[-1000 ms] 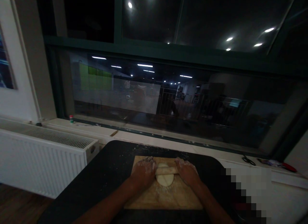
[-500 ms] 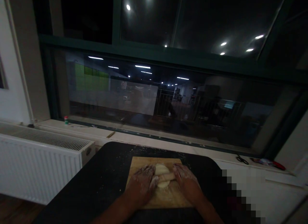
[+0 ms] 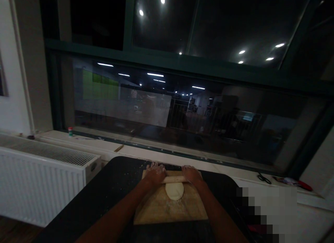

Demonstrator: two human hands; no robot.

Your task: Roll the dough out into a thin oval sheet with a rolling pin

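A flat, pale round of dough lies on a wooden board dusted with flour. Across its far edge rests a wooden rolling pin. My left hand covers the pin's left end, its floury fingers bent over near the board's back edge. On the right end sits my right hand, fingers curled forward over the wood. Both pin ends are hidden beneath the hands.
The board sits on a black table with scattered flour. Behind it runs a white windowsill holding black scissors, a red-handled item and a small red-capped container. A white radiator stands left.
Both hands have pushed the rolling pin away from me, from the middle of the dough to its far edge. More of the dough and board now shows.
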